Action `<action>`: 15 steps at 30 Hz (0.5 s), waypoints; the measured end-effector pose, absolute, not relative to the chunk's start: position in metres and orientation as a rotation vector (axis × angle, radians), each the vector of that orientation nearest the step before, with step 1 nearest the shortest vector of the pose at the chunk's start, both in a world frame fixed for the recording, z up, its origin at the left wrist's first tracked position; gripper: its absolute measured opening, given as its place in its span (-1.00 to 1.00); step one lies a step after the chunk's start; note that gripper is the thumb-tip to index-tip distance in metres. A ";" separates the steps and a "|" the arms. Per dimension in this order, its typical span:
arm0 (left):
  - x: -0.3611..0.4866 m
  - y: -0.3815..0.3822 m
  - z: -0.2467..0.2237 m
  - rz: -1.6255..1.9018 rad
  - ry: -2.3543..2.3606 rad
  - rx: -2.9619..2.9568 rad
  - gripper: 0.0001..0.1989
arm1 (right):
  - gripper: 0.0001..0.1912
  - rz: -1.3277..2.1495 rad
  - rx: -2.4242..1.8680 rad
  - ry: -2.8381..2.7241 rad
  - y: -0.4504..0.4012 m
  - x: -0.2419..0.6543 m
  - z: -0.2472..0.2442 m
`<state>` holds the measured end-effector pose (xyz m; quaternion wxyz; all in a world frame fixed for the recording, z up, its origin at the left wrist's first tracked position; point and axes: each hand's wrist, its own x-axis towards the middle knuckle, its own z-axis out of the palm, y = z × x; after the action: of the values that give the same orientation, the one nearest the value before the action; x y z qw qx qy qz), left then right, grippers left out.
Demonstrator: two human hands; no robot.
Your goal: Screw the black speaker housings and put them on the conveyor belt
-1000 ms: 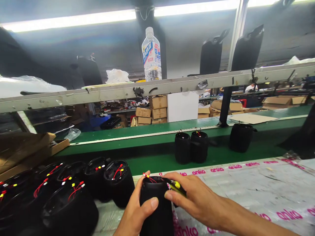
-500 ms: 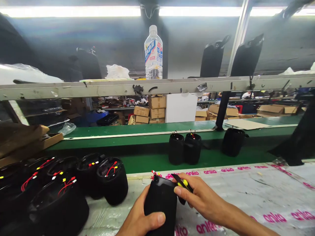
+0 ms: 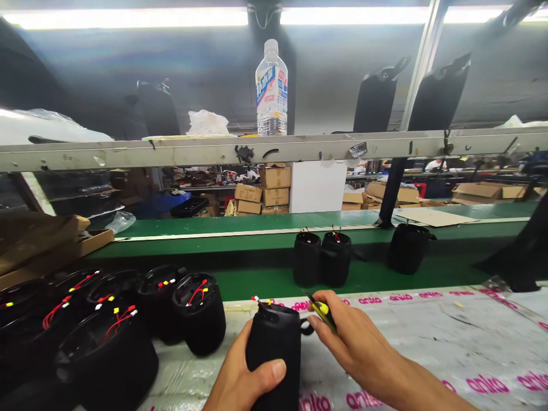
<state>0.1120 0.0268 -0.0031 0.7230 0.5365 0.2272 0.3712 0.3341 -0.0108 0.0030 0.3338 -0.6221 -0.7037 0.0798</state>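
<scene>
My left hand [image 3: 250, 374] is wrapped round a black cylindrical speaker housing [image 3: 276, 354], its thumb across the front. Thin wires with red, white and yellow plugs stick out of the housing's top, and a small black strap loop [image 3: 306, 327] juts from its right side. Just right of that loop, my right hand [image 3: 349, 331] is closed on a black-and-yellow utility knife [image 3: 322, 309], with the tip pointing up and left. Fingers cover much of the knife. Whether thumb and strap touch is unclear.
Several similar housings [image 3: 200, 314] with red wires crowd the left. More black housings [image 3: 336, 260] stand on the green conveyor [image 3: 252, 279] behind. Plastic sheeting with pink print [image 3: 428, 342] covers the bench. A metal shelf rail [image 3: 192, 151] crosses above, bearing a water bottle [image 3: 272, 91].
The housing has shifted slightly left and turned, so its strap loop now shows. My right hand and the knife have drawn a little away from the housing's upper edge. The view moved slightly.
</scene>
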 end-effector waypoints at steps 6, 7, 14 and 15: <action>0.105 0.033 -0.004 1.005 0.747 1.505 -0.27 | -0.89 0.189 -1.418 -2.009 -0.019 0.328 0.018; 0.106 0.033 -0.007 1.044 0.828 1.563 -0.23 | -0.87 0.224 -1.381 -1.987 -0.019 0.325 0.019; 0.114 0.026 -0.022 1.132 1.067 1.631 -0.17 | -0.78 0.528 -1.355 -1.819 -0.012 0.307 0.024; 0.111 0.027 -0.021 1.105 0.981 1.549 -0.21 | -0.76 0.552 -1.338 -1.820 -0.011 0.308 0.023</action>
<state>0.1114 0.0270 -0.0210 0.4799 0.6347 0.4022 0.4528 0.3077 -0.0109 0.0230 0.3969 -0.5282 -0.7183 0.2178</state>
